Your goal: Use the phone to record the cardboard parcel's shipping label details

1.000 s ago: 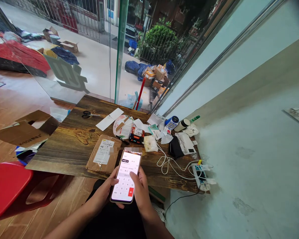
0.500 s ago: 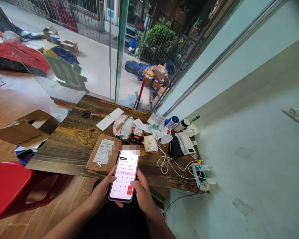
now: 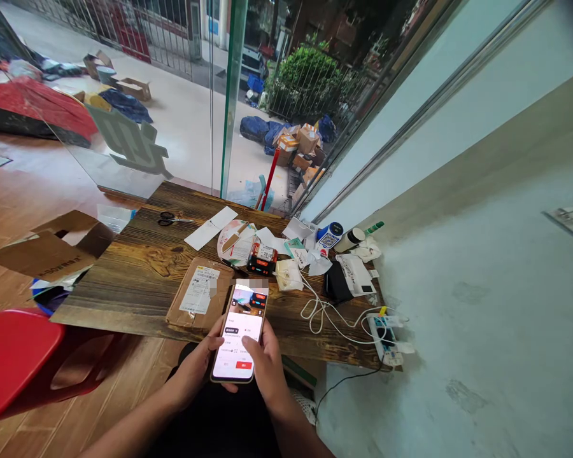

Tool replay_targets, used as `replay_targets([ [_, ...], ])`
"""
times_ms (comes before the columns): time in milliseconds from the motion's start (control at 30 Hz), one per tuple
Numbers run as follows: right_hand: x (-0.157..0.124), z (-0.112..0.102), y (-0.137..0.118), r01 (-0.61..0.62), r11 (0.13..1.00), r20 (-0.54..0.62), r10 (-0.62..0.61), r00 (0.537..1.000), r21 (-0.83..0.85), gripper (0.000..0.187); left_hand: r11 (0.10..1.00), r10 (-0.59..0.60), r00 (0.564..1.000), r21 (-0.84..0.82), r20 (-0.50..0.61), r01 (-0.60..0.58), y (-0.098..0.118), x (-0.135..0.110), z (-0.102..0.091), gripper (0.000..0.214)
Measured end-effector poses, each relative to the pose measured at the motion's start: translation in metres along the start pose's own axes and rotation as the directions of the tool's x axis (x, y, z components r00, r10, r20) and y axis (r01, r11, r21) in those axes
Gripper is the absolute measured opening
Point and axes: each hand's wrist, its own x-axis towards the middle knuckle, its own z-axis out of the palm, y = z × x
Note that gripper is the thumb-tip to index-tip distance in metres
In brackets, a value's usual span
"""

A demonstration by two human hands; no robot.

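Observation:
A lit smartphone is held upright in front of me at the table's near edge, over my lap. My left hand grips its left side, thumb at the screen's edge, with fingertips showing beneath the phone. On the other side my right hand is closed round the phone, its thumb over the middle of the screen. The screen has a camera picture at the top and a red button low down. Just behind the phone lies a flat cardboard parcel with a white label. A small black-and-orange label printer stands beyond it.
On the wooden table are scissors, white paper strips, a blue can, tangled white cables and a power strip. A red stool and an open carton stand at left. A wall rises at right.
The phone screen has switched from a number keypad to a page with a camera picture on top. My right thumb has moved left and up across the screen.

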Motion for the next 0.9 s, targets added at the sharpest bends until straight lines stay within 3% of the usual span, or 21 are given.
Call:
replay_targets([
  [167,0.005,0.011,0.002,0.039,0.993,-0.077,-0.047,0.996,-0.108,0.047,1.0,0.017,1.0,0.003,-0.008,-0.017,-0.007,0.004,-0.006,0.074],
  [467,0.004,0.01,0.02,-0.031,0.992,-0.022,0.034,0.999,0.126,0.057,0.998,-0.013,0.997,-0.055,-0.075,0.009,-0.008,0.002,-0.011,0.082],
  [733,0.009,0.031,0.029,-0.01,0.994,-0.03,0.007,1.0,-0.106,0.054,0.999,-0.004,0.99,-0.035,-0.144,-0.001,-0.006,-0.006,-0.029,0.086],
  [900,0.01,0.043,0.034,-0.062,0.998,0.017,0.062,0.998,-0.003,0.054,0.999,-0.01,0.986,-0.053,-0.168,0.001,-0.004,-0.01,-0.043,0.079],
])
